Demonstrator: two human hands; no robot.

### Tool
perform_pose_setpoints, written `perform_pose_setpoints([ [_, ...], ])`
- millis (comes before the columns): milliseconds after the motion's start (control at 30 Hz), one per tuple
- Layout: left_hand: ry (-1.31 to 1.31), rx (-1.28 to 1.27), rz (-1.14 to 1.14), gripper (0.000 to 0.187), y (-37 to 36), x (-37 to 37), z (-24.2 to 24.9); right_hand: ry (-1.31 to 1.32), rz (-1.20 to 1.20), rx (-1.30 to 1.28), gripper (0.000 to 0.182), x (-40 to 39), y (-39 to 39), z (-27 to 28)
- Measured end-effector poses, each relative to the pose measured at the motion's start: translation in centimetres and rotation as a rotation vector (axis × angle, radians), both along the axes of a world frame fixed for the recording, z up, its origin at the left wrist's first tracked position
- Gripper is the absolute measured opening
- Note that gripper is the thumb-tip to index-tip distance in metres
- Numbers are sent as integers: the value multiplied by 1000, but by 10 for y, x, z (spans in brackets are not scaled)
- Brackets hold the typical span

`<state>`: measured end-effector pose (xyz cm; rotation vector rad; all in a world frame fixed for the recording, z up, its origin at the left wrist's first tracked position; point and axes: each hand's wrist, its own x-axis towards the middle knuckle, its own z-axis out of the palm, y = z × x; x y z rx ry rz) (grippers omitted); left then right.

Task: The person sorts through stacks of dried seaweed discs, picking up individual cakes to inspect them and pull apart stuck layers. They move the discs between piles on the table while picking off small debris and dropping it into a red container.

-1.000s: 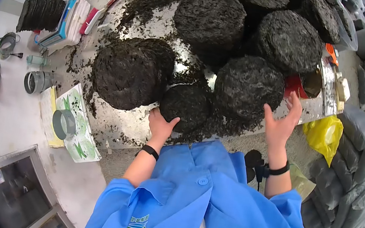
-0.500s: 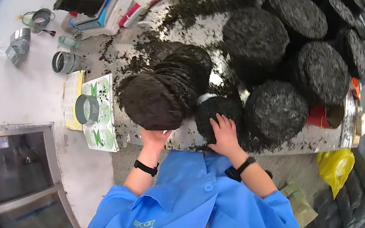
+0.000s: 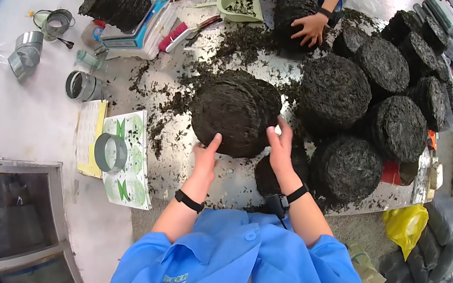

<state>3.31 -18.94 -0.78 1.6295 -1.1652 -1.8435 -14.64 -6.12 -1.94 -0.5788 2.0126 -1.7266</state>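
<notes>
A stack of round, dark dried seaweed cakes leans tilted on the table before me, its broad flat face turned toward me. My left hand grips its lower left edge, thumb on the face and the other fingers partly hidden beneath. Against the right edge, my right hand holds the side of the stack with its fingers stretched along it. A smaller dark seaweed stack lies just below my right hand, partly covered by the wrist.
Several thick seaweed stacks crowd the right side. At the back, another person's hand rests on an upright stack. A green dustpan, a pink brush, a grey ring and crumbs lie about the table.
My right hand has left the smaller stack and moved up to the large stack's right side. That stack has shifted and is gathered more compactly. Another person's hand now shows at the back.
</notes>
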Motion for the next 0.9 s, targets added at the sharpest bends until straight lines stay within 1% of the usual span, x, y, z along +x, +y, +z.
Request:
perform_pose_setpoints([
  [33,-322,-351,27,97,-4,-1,-16,14,-116,47,61,-9,-4,-21],
  [67,-391,-787,110,84,-4,-4,-24,-19,-174,137,59,-21,-8,-35],
  [100,-383,-785,111,84,-7,-5,-3,-53,-232,225,56,-33,-12,-51],
  [133,-468,-1097,-194,71,-8,-6,39,-18,-272,292,55,-44,-18,-78],
  [167,-547,-1399,-514,60,-15,-8,60,-13,-275,290,55,-53,-25,-96],
  [200,-370,-1509,-633,55,-25,-12,53,-198,-294,201,56,-60,-33,-111],
  [233,-373,-1511,-632,55,-30,-13,49,-385,-308,110,58,-65,-41,-132],
  [267,-369,-1472,-673,54,-31,-10,46,-631,-329,-19,70,-65,-53,-133],
  [300,-365,-1435,-717,53,-34,-7,45,-829,-291,46,90,-65,-53,-132],
  [333,-373,-1403,-690,52,-39,-2,45,-824,-236,11,91,-65,-55,-131],
  [367,-367,-1316,-666,50,-46,6,45,-818,-181,-21,92,-66,-57,-127],
  [400,-374,-1254,-619,48,-51,15,46,-900,-143,-129,90,-69,-59,-126],
  [433,-380,-1192,-570,47,-58,25,45,-1031,-99,-228,84,-73,-59,-124],
  [467,-367,-1122,-489,42,-66,35,43,-1049,2,-259,82,-77,-61,-138],
  [500,-265,-985,-357,36,-77,48,26,-1064,106,-290,82,-79,-69,-143],
  [567,-306,-789,-353,34,-102,81,1,-1207,183,-85,71,-82,-92,-149],
  [600,-263,-641,-312,36,-110,93,-13,-610,379,-177,59,-68,-84,-146],
  [633,-274,-631,-308,36,-111,103,-30,-839,258,-283,52,-54,-102,-136],
  [667,-306,-617,-291,36,-110,111,-44,-830,247,-278,52,-55,-118,-153],
  [700,-335,-604,-274,37,-110,120,-57,-741,229,-236,52,-59,-139,-176],
  [733,-178,-525,-181,41,-109,118,-59,-612,204,-195,52,-68,-159,-205],
  [767,-179,-518,-168,41,-107,116,-61,-474,165,-160,52,-73,-175,-230],
  [833,-299,-677,-193,44,-102,114,-67,-240,65,-90,52,-73,-193,-266],
  [867,-322,-664,-210,47,-104,120,-78,-315,-133,-36,61,-54,-200,-239],
  [900,-324,-657,-198,47,-105,124,-79,-314,-121,-29,61,-54,-200,-221],
])
